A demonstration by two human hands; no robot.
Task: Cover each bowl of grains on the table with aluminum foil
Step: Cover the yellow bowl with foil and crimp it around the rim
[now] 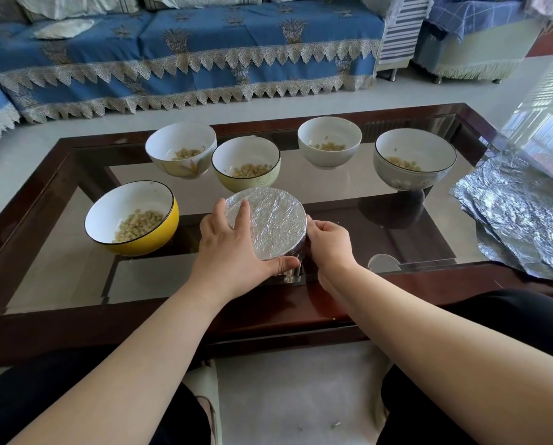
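Your left hand [228,248] wraps the foil-covered bowl [267,224] from its left side, forefinger laid straight on the foil top, thumb curled along the near rim. Your right hand [331,244] grips the bowl's right wall, fingers curled against the foil skirt. Bowl sits on the glass table [381,226], near the front edge. Just left of your left hand: yellow bowl [132,218] of grains, uncovered. Beyond the grip, four more open bowls in a row: flower-print bowl [182,149], pale green bowl [246,163], white bowl [329,142], grey dotted bowl [414,159]. Well right of your right hand, loose foil sheets [519,213] are stacked on the table's right end.
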